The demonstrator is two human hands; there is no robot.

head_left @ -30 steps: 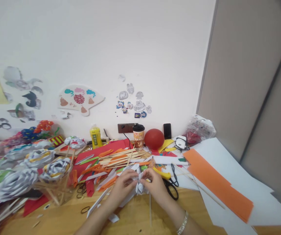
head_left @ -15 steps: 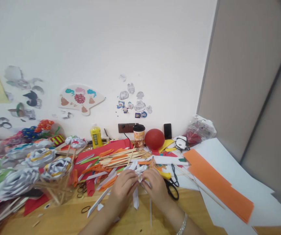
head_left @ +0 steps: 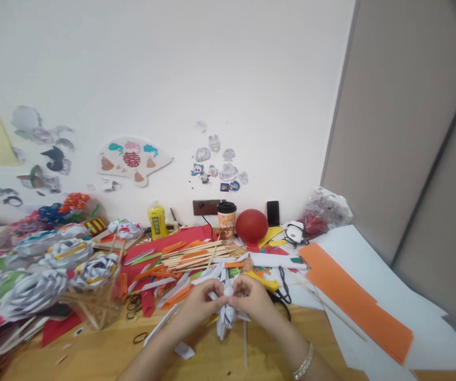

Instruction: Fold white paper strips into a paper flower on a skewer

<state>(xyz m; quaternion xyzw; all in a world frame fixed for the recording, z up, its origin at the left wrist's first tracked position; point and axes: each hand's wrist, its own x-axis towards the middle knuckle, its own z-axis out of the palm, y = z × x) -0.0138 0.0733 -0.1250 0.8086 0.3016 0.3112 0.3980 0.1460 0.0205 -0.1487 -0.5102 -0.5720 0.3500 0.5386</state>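
Observation:
My left hand (head_left: pixel 200 306) and my right hand (head_left: pixel 255 300) meet at the middle of the wooden table (head_left: pixel 105 354), both pinched on a folded white paper piece (head_left: pixel 226 313) that hangs between them. Its lower end points down toward the tabletop. A silver bracelet (head_left: pixel 304 361) sits on my right wrist. Just behind the hands lie loose white and orange paper strips (head_left: pixel 174 290) and a bundle of thin wooden sticks (head_left: pixel 196 254). A thin wooden stick (head_left: pixel 244 344) lies on the table under my right hand.
Several paper flowers (head_left: pixel 33 288) on sticks fill the left side. Black scissors (head_left: pixel 281 296) and a yellow-handled tool (head_left: pixel 263 282) lie right of my hands. Orange sheets (head_left: pixel 355 301) rest on white paper (head_left: pixel 371 254) at right. A paper cup (head_left: pixel 226 221), yellow bottle (head_left: pixel 156 220) and red balloon (head_left: pixel 251 225) stand by the wall.
Both hands have lifted slightly and drawn closer together while working the white paper piece; the paper now hangs bunched between my fingertips instead of lying as a strip on the table.

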